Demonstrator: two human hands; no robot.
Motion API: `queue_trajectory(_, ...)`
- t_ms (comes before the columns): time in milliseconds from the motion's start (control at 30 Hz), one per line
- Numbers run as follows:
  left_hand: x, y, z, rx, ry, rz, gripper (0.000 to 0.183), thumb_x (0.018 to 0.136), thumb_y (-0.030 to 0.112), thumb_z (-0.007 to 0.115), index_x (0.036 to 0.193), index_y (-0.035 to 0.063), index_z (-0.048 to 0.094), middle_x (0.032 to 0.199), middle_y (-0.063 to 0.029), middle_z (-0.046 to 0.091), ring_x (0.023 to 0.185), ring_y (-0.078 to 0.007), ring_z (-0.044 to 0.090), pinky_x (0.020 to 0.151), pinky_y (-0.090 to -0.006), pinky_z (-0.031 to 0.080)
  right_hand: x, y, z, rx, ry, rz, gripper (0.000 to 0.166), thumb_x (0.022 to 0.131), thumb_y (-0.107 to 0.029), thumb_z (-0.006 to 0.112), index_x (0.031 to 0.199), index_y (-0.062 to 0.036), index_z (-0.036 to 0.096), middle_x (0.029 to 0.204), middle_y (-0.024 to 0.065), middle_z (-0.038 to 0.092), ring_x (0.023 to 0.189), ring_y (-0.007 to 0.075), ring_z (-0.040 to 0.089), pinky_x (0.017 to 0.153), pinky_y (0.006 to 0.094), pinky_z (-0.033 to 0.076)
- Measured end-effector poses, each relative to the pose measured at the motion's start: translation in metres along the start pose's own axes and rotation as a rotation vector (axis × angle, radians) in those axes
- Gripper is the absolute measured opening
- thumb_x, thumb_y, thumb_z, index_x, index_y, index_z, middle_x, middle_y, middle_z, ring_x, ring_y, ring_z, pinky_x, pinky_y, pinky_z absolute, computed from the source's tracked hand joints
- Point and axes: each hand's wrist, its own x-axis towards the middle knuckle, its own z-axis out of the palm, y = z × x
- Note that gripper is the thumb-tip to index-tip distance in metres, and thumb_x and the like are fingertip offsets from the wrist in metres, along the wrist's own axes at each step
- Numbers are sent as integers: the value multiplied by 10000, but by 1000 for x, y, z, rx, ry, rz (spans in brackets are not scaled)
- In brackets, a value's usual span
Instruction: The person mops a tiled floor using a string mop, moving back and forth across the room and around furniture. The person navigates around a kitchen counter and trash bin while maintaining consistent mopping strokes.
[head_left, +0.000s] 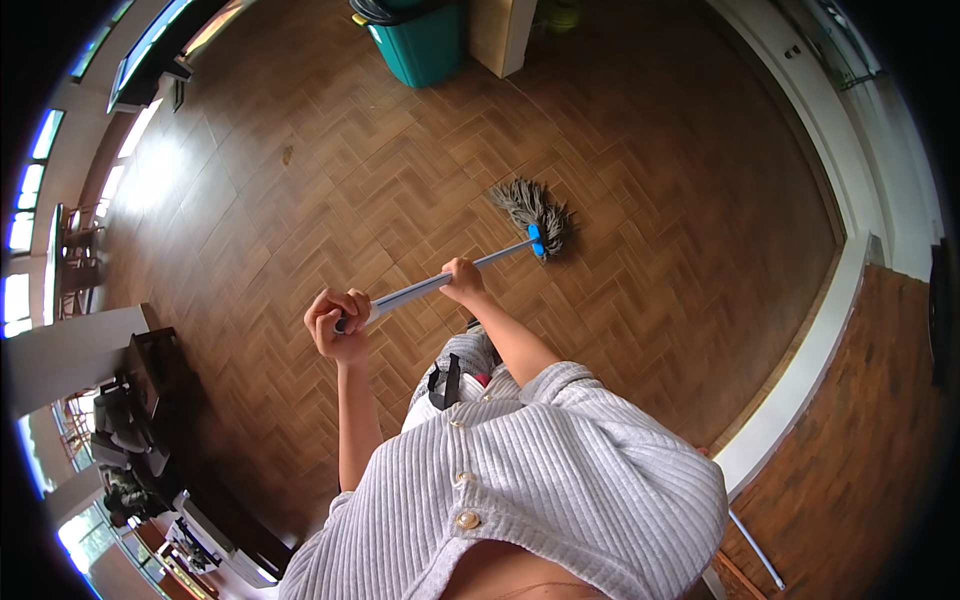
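Note:
A string mop with a grey yarn head (529, 210) rests on the brown herringbone-patterned floor (360, 195), ahead and to the right of centre. Its blue plastic connector (535, 238) joins a pale grey pole (412, 294) that slants down to the left. Around the black-tipped upper end of the pole my left hand (337, 322) is closed. Farther down the pole, nearer the mop head, my right hand (463, 280) grips it.
A green bin (418, 46) with a black liner stands at the top beside a pale pillar (499, 34). Dark furniture (154, 367) lines the left. A white raised edge (795, 405) curves along the right, with another pole (756, 547) beyond it.

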Motion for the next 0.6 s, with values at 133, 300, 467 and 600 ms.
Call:
queue_trajectory(133,15,-49,27,-108,-63,-135,184,681,124,414,592,-27,471,401,13,299,372,-99,290,420,-259,241,-7,50,-35,-42,85,71,238,640,-232,601,532,-23,561,582,203,555,594,377,577,532,438,455)
queue_trajectory(300,4,-115,69,-116,-181,-478,182,641,125,416,593,-40,478,449,-42,383,402,-103,333,424,-255,252,-43,123,-81,-22,205,309,254,651,-255,615,545,-27,579,596,219,550,600,404,562,565,457,458)
queue_trajectory(467,8,-194,100,48,-377,-782,178,662,88,431,613,-46,537,570,-89,525,448,-90,388,425,-230,275,-64,216,-108,-162,307,381,183,618,-154,557,484,-30,543,557,220,524,537,393,548,503,455,426)
queue_trajectory(600,44,-229,139,28,-437,-832,193,675,104,428,614,-43,536,573,-91,528,472,-104,403,450,-237,292,-47,246,-130,-177,382,369,189,629,-136,545,480,-24,512,554,214,511,506,369,546,468,442,397)
